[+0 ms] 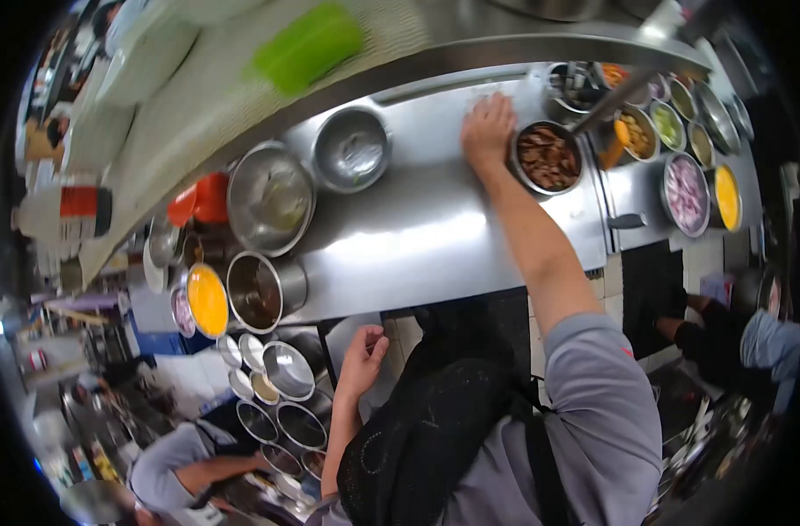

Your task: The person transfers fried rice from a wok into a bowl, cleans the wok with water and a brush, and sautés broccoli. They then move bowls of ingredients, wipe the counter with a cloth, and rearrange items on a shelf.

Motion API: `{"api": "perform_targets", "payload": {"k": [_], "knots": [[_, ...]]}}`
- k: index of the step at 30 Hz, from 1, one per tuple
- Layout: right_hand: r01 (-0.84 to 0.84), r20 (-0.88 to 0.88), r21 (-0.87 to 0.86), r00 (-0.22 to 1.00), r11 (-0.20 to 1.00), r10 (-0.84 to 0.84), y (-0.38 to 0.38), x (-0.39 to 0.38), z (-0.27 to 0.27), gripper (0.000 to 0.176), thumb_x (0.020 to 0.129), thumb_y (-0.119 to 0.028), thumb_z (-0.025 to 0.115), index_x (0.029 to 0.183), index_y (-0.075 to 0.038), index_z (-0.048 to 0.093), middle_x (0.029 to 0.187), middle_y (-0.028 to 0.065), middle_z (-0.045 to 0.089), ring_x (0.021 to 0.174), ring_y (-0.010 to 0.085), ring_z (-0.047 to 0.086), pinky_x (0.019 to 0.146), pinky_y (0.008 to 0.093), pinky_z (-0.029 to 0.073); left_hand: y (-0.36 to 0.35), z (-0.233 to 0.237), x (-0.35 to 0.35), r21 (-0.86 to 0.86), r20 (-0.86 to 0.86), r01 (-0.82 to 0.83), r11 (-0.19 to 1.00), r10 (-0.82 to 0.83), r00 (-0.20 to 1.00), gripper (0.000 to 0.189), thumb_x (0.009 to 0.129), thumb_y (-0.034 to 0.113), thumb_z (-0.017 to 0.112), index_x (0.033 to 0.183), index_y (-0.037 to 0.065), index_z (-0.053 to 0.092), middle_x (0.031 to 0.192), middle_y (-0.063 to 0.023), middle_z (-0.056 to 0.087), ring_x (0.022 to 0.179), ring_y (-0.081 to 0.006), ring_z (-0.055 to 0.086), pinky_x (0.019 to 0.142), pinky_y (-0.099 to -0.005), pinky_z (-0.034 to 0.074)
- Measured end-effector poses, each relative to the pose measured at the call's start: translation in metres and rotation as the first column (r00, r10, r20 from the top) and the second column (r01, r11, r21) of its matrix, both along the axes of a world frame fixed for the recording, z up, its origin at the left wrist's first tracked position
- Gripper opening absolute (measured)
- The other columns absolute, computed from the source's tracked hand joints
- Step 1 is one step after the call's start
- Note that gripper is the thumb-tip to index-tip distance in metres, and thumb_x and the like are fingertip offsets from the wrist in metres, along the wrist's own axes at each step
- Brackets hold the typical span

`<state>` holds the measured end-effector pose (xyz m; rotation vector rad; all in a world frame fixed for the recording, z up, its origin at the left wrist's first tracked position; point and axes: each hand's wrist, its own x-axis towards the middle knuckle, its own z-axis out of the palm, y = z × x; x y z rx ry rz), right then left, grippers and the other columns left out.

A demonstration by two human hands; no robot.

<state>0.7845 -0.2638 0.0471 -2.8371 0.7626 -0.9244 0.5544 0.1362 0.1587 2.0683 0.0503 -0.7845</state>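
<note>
My right hand (489, 129) reaches to the back of the steel counter (400, 254), its fingers stretched out flat on the metal. Just right of that wrist stands a round steel pot of brown cooked meat pieces (548, 158). My left hand (362, 358) hangs in front of the counter's near edge, fingers loosely bent and thumb apart, with nothing visible in it. Left of my right hand are a steel bowl (352, 151) and a larger steel bowl (271, 200) with a little pale residue.
Bowls of chopped onion (685, 195) and yellow liquid (727, 198) stand at right, near a black handle (627, 221). At left are a deep steel pot (258, 294) and another yellow bowl (208, 301). A shelf edge (470, 54) overhangs the back. Other people work on both sides.
</note>
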Motion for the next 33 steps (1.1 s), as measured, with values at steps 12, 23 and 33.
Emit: {"api": "perform_targets", "payload": {"k": [12,23,33], "knots": [[-0.523,-0.16,0.195,0.817,0.83,0.553,0.232,-0.087,0.019,0.045,0.089,-0.022,0.048,0.126,0.003,0.053,0.144,0.0248,0.04,0.138,0.0412,0.032,0.115,0.0549,0.02,0.024,0.005,-0.044,-0.034,0.061,-0.098,0.995,0.1,0.993,0.025,0.092,0.013,0.063,0.111,0.0,0.055,0.1,-0.016,0.067,0.093,-0.0241,0.067,0.081,-0.034,0.052],[-0.829,-0.119,0.225,0.499,0.513,0.858,0.296,-0.184,0.034,0.044,0.085,-0.031,0.06,0.123,-0.009,0.057,0.144,0.0131,0.043,0.138,0.0327,0.034,0.114,0.0485,0.025,0.094,0.001,-0.13,0.017,0.106,-0.073,0.997,0.071,0.992,0.027,0.091,0.015,0.064,0.112,0.0,0.055,0.099,-0.0175,0.067,0.091,-0.0259,0.067,0.079,-0.0349,0.052],[0.165,-0.006,-0.017,0.986,0.986,-0.165,0.039,-0.302,-0.004,0.047,0.092,-0.035,0.058,0.128,-0.005,0.053,0.137,0.0188,0.047,0.132,0.0371,0.038,0.11,0.0516,0.028,0.119,-0.01,-0.145,-0.006,0.005,0.136,0.991,-0.136,0.991,0.031,0.09,0.017,0.064,0.114,0.0,0.056,0.103,-0.0173,0.065,0.095,-0.0277,0.064,0.081,-0.0364,0.051]]}}
